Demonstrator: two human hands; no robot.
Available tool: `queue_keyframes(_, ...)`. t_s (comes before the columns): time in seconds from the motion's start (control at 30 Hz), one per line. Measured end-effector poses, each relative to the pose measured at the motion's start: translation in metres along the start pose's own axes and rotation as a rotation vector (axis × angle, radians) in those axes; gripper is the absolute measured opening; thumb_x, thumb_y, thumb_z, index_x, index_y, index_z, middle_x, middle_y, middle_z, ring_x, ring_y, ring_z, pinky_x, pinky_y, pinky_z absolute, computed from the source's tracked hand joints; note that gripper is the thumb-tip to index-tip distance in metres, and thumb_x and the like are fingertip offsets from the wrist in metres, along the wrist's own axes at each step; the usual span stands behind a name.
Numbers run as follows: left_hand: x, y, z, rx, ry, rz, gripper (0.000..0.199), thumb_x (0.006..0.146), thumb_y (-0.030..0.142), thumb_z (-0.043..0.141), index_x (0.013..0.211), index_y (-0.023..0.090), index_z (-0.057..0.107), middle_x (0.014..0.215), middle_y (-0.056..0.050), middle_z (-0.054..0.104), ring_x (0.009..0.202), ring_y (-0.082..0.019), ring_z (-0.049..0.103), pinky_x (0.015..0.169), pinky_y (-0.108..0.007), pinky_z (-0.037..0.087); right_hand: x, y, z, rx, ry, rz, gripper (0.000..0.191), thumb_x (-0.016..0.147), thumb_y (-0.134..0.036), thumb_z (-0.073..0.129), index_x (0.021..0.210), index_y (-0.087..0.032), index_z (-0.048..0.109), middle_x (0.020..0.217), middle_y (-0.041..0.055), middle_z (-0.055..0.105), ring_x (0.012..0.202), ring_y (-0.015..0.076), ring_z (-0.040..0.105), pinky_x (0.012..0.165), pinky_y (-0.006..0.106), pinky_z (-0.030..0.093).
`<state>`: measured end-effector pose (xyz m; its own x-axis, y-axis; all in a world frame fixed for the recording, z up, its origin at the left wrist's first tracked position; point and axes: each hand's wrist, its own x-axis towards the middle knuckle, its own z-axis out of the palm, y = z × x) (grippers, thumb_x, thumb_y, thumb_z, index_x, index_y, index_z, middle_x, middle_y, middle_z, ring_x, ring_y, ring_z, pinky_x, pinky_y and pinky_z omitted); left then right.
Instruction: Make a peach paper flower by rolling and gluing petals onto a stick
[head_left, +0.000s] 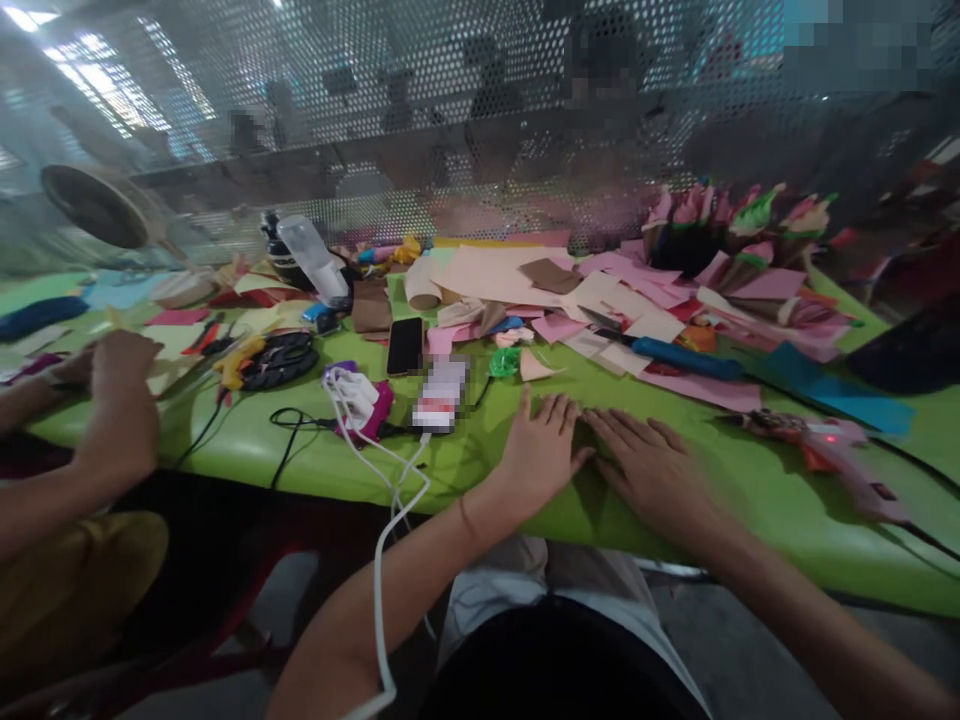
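Note:
My left hand (541, 445) rests palm down at the near edge of the green table (480, 470), fingers stretched forward. Beside it lies my right hand (649, 465), also flat, its fingertips pointing inward and close to the left hand's fingers. No held thing shows in either hand; the undersides are hidden. Just beyond the left hand sit a crumpled green piece (505, 362) and a cream paper cone (538, 368). A phone with a white cable (441, 393) lies to the left. Off to the right is a pink hot glue gun (847, 460) with a small red light.
A dark phone (406, 347), a magenta power adapter (364, 400) and cables lie on the left. Coloured paper scraps (517, 275) cover the back, with a blue-handled tool (686, 357) among them. Another person's hands (124, 365) work at far left. A perforated metal screen (420, 150) stands behind.

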<state>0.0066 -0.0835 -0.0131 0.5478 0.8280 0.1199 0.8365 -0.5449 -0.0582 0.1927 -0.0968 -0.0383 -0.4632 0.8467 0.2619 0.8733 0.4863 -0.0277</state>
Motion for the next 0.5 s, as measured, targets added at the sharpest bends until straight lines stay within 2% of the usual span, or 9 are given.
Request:
queue_keyframes(0.17, -0.005, -0.003, -0.003, -0.017, -0.006, -0.003, 0.057, 0.101, 0.044, 0.032, 0.149, 0.012, 0.040, 0.155, -0.013, 0.043, 0.144, -0.026, 0.040, 0.120, -0.058, 0.026, 0.000, -0.003, -0.004, 0.010, -0.025, -0.022, 0.049, 0.100, -0.035, 0.038, 0.145, -0.020, 0.047, 0.145, 0.0106, 0.057, 0.133, 0.0284, 0.053, 0.108, 0.053, 0.041)
queue_keyframes(0.37, 0.003, -0.005, -0.007, -0.034, -0.029, -0.004, 0.056, 0.102, 0.041, 0.032, 0.146, 0.009, 0.043, 0.153, -0.014, 0.045, 0.143, -0.026, 0.042, 0.122, -0.058, 0.019, 0.004, -0.005, -0.009, 0.008, -0.061, 0.047, 0.048, 0.100, -0.032, 0.037, 0.145, -0.018, 0.048, 0.147, 0.0117, 0.055, 0.134, 0.0280, 0.052, 0.109, 0.051, 0.040)
queue_keyframes(0.5, -0.005, -0.005, -0.005, -0.040, -0.027, -0.003, 0.057, 0.102, 0.043, 0.031, 0.149, 0.012, 0.040, 0.155, -0.013, 0.042, 0.145, -0.027, 0.039, 0.121, -0.059, 0.023, 0.003, -0.007, -0.010, 0.050, -0.077, 0.016, 0.049, 0.100, -0.033, 0.038, 0.147, -0.022, 0.046, 0.148, 0.0092, 0.054, 0.135, 0.0272, 0.050, 0.110, 0.051, 0.039)
